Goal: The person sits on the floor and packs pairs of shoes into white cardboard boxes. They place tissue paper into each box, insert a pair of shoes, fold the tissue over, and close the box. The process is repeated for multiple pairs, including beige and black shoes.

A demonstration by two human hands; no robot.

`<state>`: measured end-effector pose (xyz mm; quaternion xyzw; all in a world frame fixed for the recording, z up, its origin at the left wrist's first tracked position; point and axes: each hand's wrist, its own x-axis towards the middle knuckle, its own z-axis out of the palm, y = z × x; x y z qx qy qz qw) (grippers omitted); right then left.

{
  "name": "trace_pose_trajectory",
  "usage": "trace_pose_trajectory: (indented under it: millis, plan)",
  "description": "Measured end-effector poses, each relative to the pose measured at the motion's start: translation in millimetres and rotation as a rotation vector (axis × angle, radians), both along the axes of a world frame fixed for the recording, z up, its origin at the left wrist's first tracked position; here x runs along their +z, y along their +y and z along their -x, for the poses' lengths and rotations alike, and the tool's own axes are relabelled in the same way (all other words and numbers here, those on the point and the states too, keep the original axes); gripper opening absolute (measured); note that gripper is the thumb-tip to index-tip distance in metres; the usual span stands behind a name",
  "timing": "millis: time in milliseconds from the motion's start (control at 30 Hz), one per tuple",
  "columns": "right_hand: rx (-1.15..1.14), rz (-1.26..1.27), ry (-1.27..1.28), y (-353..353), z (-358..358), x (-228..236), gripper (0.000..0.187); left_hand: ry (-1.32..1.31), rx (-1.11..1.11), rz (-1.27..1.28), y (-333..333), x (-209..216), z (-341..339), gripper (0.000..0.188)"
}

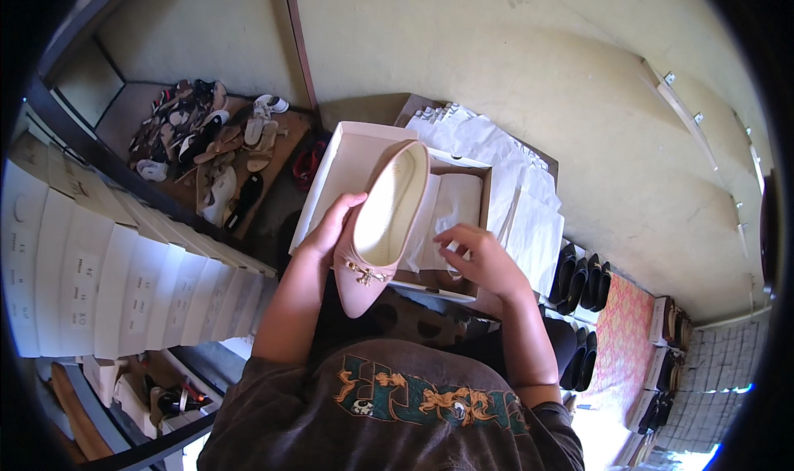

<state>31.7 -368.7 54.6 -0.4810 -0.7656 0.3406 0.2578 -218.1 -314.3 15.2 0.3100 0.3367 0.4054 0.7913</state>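
Observation:
My left hand (pixel 331 223) is closed around the side of a pale pink ballet flat (pixel 364 293). The shoe has a pointed toe, a gold bow ornament and a cream insole, and its toe points down toward me. It is held over an open white shoebox (pixel 356 132). My right hand (pixel 480 260) hovers at the box's right side, fingers loosely bent and apart, close to the white tissue paper (pixel 457 198) inside. Whether the fingertips touch the paper I cannot tell.
White paper sheets (pixel 529 215) lie behind and right of the box. Stacked white shoeboxes (pixel 124 272) line the left. Loose sandals and shoes (pixel 219 144) fill a shelf at the back left. Black shoes (pixel 579 281) stand at the right beside a patterned red-and-yellow surface (pixel 628 322).

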Motion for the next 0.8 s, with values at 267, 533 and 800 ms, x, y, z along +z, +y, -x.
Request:
trace_pose_trajectory:
  millis: [267,533,800]
  plan:
    - [-0.133,-0.5,-0.18,-10.6,-6.5,47.2,0.048,-0.129,-0.163,0.007,-20.5,10.8,-41.2,0.045]
    - [-0.06,-0.512,-0.554,-10.1,-41.9,58.1,0.035,0.03,-0.69,0.207,21.3,39.4,-79.7,0.052]
    - [-0.253,-0.568,-0.189,-12.5,-68.9,35.2,0.024,-0.392,-0.577,0.074,44.9,23.4,-83.3,0.075]
